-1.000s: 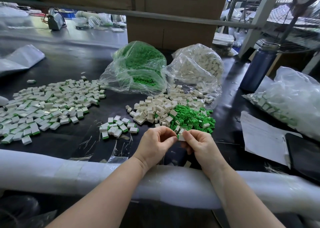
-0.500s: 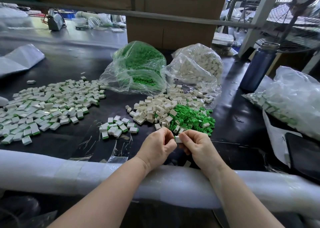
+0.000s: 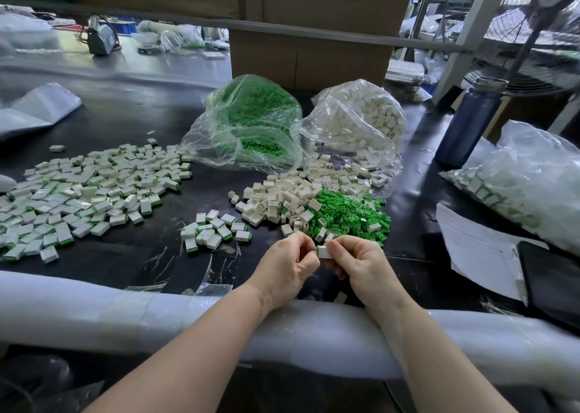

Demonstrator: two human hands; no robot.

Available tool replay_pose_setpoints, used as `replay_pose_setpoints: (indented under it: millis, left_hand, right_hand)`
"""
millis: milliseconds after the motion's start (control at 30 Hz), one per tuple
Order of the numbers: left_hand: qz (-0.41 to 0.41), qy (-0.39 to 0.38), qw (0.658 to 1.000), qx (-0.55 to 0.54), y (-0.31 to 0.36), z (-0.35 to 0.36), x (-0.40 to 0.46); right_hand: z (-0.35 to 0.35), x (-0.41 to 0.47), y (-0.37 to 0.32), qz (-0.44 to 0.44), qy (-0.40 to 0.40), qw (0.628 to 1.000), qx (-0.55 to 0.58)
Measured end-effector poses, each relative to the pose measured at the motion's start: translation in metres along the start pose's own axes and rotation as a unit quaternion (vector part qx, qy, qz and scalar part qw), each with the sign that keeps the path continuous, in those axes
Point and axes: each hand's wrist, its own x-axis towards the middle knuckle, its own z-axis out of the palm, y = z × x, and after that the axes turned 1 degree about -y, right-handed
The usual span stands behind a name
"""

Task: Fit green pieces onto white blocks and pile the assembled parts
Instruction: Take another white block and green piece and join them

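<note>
White block [image 3: 324,252] with a green piece at its left end is sitting between our hands just above the black table [image 3: 414,193]. We are pinching it with the right hand [image 3: 361,266], while the left hand [image 3: 287,266] is curling its fingertips against the green end, apparently gripping it too. Beyond our knuckles, loose white blocks [image 3: 282,199] and green pieces [image 3: 348,215] are lying heaped together; a small pile of assembled parts [image 3: 216,230] is resting to the left.
</note>
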Motion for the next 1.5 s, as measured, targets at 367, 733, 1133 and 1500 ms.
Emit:
replay_pose_setpoints:
  millis: [367, 733, 1133, 1500]
  left_hand:
    - [0.046, 0.056, 0.993, -0.097, 0.0003, -0.0026, -0.0011]
    - [0.059, 0.100, 0.988, -0.097, 0.0016, -0.0024, -0.0033]
    - [0.068, 0.064, 0.991, -0.100, 0.0003, -0.0031, -0.0027]
    - [0.035, 0.063, 0.991, -0.114, -0.0033, -0.0052, -0.0010]
  right_hand:
    - [-0.0030, -0.0003, 0.0001, 0.003, 0.015, 0.998, 0.064]
    - [-0.0054, -0.0012, 0.0004, 0.002, -0.001, 0.995, 0.099]
    - [-0.0061, -0.0025, -0.0015, 0.002, -0.002, 0.995, 0.101]
    - [-0.0057, -0.0025, -0.0019, 0.009, -0.020, 0.996, 0.091]
